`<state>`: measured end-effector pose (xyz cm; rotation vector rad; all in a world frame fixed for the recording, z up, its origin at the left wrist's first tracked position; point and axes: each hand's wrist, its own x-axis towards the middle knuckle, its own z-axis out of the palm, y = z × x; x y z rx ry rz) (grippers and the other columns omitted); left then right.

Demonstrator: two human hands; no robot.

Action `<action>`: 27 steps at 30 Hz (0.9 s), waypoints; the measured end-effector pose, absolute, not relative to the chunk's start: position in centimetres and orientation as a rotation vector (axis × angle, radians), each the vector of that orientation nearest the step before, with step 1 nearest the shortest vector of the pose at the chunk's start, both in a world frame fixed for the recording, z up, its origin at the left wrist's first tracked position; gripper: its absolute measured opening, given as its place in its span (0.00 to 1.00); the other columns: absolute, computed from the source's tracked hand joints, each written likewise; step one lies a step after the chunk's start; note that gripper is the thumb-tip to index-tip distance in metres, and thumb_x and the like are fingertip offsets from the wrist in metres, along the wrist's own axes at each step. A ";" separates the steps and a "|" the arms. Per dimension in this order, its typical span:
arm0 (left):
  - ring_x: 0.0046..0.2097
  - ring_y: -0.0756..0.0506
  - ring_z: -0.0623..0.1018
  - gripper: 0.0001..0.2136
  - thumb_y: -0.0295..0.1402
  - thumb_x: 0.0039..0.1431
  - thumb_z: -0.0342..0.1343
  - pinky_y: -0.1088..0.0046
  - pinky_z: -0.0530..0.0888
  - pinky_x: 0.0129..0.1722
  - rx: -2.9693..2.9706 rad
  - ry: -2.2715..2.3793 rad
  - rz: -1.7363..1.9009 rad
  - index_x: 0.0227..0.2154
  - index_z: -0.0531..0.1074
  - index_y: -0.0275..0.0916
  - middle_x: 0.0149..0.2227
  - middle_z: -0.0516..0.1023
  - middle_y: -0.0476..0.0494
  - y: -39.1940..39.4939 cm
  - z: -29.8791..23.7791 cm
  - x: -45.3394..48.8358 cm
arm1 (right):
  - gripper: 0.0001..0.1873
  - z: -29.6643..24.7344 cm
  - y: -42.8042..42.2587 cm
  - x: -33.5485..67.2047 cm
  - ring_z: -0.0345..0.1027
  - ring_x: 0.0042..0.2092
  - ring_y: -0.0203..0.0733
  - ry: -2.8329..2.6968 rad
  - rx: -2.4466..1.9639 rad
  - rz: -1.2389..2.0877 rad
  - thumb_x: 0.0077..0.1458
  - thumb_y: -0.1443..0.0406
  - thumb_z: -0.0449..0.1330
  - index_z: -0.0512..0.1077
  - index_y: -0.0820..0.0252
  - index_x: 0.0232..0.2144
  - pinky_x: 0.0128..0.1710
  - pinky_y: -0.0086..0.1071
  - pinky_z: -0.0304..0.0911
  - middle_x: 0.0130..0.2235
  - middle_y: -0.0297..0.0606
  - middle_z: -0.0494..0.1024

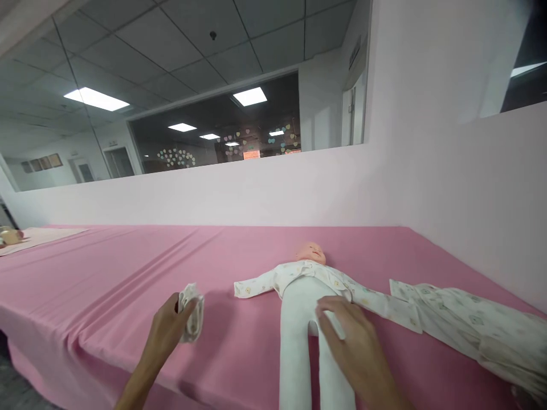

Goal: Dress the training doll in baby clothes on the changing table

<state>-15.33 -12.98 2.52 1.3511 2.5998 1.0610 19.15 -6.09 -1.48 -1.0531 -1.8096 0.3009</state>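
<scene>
A baby doll (304,287) lies on its back on the pink sheet (128,279), head toward the wall, in a white patterned top with bare white cloth legs. My right hand (348,336) rests flat on the doll's hip and upper leg, fingers stretched out. My left hand (168,327) is closed round a small bunched white cloth (191,312), held just above the sheet to the doll's left.
A loose patterned baby garment (465,324) lies spread to the doll's right, touching its sleeve. A pink wall (448,188) runs behind and along the right. At the far left lie a pale mat (43,236) and another doll's head (11,236).
</scene>
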 end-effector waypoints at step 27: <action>0.42 0.45 0.70 0.12 0.42 0.63 0.47 0.71 0.68 0.38 2.015 1.732 1.046 0.37 0.72 0.44 0.41 0.68 0.46 -13.4 6.3 -3.0 | 0.11 5.5 -10.4 19.0 0.45 0.23 0.33 -1.661 -1.129 1.134 0.56 0.54 0.56 0.68 0.54 0.36 0.23 0.28 0.46 0.21 0.24 0.52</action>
